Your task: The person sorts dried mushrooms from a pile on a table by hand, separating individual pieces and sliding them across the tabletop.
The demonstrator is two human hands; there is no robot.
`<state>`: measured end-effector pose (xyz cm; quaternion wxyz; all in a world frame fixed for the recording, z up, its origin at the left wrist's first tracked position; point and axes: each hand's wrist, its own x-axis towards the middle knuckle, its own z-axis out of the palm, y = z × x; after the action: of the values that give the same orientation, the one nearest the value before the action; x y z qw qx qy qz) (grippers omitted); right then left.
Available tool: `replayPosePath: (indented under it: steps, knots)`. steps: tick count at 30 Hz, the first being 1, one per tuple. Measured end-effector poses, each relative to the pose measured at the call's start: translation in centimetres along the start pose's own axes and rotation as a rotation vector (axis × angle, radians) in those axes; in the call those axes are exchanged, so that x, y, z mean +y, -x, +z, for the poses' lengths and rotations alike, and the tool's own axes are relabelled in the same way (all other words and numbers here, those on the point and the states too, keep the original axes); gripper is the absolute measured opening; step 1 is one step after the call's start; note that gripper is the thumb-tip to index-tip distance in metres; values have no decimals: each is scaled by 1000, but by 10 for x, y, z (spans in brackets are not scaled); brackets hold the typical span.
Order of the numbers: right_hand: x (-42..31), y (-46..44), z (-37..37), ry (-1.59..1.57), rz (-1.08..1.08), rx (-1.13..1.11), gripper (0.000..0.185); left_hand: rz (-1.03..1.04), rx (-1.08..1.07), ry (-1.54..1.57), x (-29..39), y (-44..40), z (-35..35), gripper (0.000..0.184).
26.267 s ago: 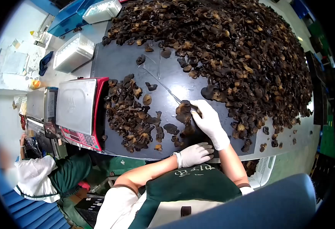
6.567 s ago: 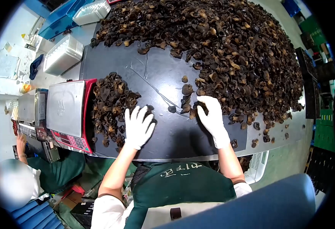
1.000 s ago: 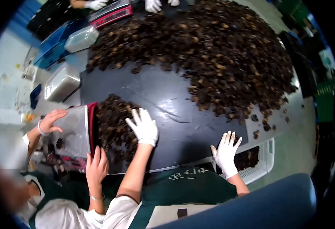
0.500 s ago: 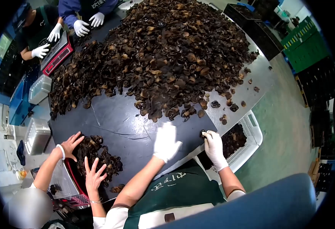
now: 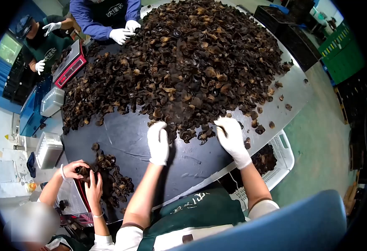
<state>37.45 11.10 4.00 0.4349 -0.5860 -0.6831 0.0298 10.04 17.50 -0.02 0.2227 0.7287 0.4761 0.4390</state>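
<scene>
The large pile of dark brown wood ear mushrooms covers the far part of the table. My left hand, in a white glove, touches the pile's near edge, with fingers bent over it and the thumb apart. To its right, my right hand, gloved in white too, reaches over the table's right side beside a few loose mushrooms. Its fingers are curved and spread from the thumb. No held piece shows in either hand, though the fingertips are partly hidden. Dark sheeting lies between my forearms.
A white basket with mushrooms sits below the right edge. On the left, a co-worker's bare hands hold mushrooms by a smaller heap. Clear plastic boxes and a red scale line the left side. Two other gloved people stand beyond.
Both my hands have moved forward to the pile, the left also leftward. The dark piece in my right hand no longer shows. The left co-worker's hands have closed on mushrooms.
</scene>
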Motion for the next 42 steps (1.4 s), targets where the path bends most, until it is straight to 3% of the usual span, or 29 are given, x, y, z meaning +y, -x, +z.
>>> replayPosePath:
  steps: [1, 5, 8, 9, 12, 15, 17, 19, 21, 23, 25, 27, 30, 33, 35, 39, 40, 42]
  knots:
    - [-3, -20, 14, -37, -53, -6, 23, -70, 120, -3, -22, -11, 0, 27]
    - [1, -70, 79, 92, -107, -2, 37, -83, 13, -306, -65, -42, 1, 49]
    - [-12, -73, 106, 309, -26, -156, 61, -206, -149, -479, -68, -40, 13, 53]
    - [-19, -66, 111, 311, -28, -200, 64, -134, -103, -502, -63, -35, 15, 43]
    - [-44, -35, 103, 203, -160, -367, 53, 64, -125, -75, -50, -16, -2, 19]
    - [-63, 11, 87, 121, -278, -560, 47, 147, -206, 2, -49, 22, -19, 17]
    - [-71, 27, 75, 82, -350, -635, 45, 162, -131, 32, -46, 32, -28, 19]
    - [-70, 27, 71, 22, -372, -519, 47, 101, -45, -25, -46, 27, -30, 25]
    - [-63, 10, 73, 47, -192, -452, 52, 67, -23, -171, -47, 13, -26, 42]
    - [-60, -13, 79, 195, -50, -311, 62, -23, -99, -378, -43, 1, -18, 49]
    - [-51, -15, 93, 292, 6, -415, 72, -32, -339, -556, -30, -2, -18, 53]
    - [-60, -1, 95, 220, -84, -448, 75, 153, -316, -324, -45, 14, -21, 44]
    - [-80, 39, 86, 90, -249, -646, 71, 232, -335, -147, -32, 45, -45, 28]
    - [-96, 79, 70, 37, -396, -757, 59, 219, -365, -78, -29, 83, -71, 21]
    - [-96, 97, 67, 52, -470, -707, 55, 177, -289, -100, -20, 97, -82, 18]
    - [-80, 89, 52, 154, -185, -552, 65, -6, -115, -148, -22, 104, -77, 30]
    - [-77, 88, 52, 233, -105, -572, 74, -32, -141, -220, -18, 97, -75, 42]
    - [-79, 91, 58, 244, -63, -622, 78, -42, -268, -296, -13, 89, -68, 48]
